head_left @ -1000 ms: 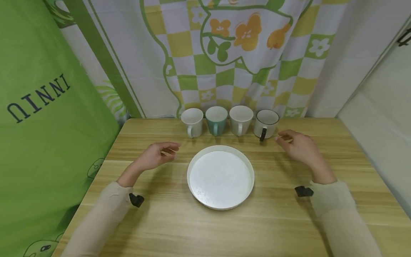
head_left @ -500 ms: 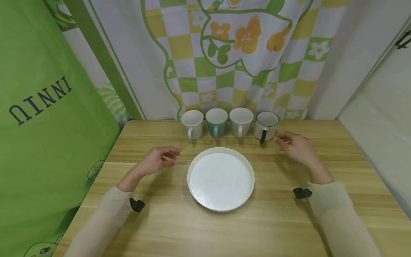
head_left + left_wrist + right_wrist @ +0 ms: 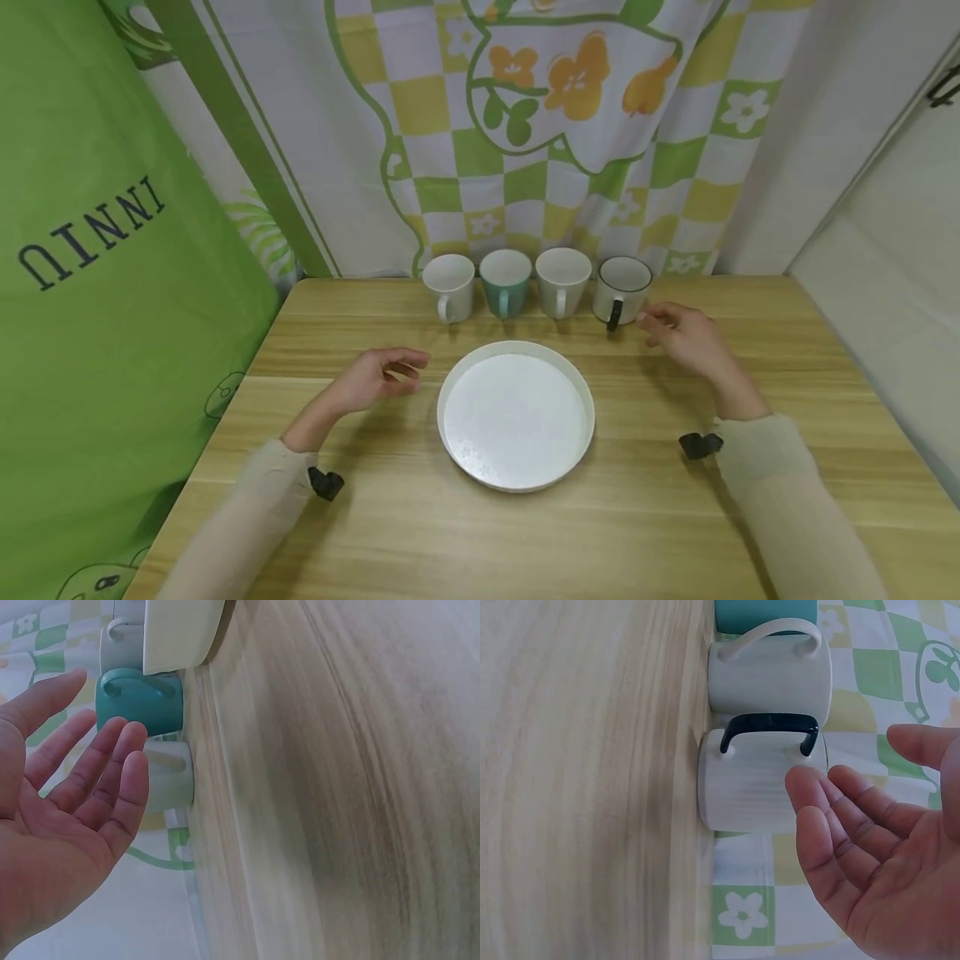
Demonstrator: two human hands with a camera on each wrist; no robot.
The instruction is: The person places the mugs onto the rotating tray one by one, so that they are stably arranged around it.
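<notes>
My left hand (image 3: 377,379) hovers over the table, left of a round white tray (image 3: 516,485), its fingers relaxed and holding nothing. In the left wrist view its palm (image 3: 52,840) faces the camera, with a teal mug (image 3: 142,705) beyond the fingers. My right hand (image 3: 686,337) is close beside a white mug with a black handle and dark rim (image 3: 621,296), the rightmost of the row. Its fingers (image 3: 814,836) are loosely bent and overlap that mug's side in the right wrist view; nothing is in its grasp.
Along the table's back edge, left of the black-handled mug, stand a white mug (image 3: 562,283), the teal mug and another white mug (image 3: 450,287). A patterned curtain (image 3: 525,192) hangs right behind them. Green fabric (image 3: 112,333) borders the wooden table (image 3: 600,542) on the left.
My left hand has drifted slightly right and toward me, closer to the tray. My right hand has shifted a little left, nearer the black-handled mug. The mugs and tray have stayed put.
</notes>
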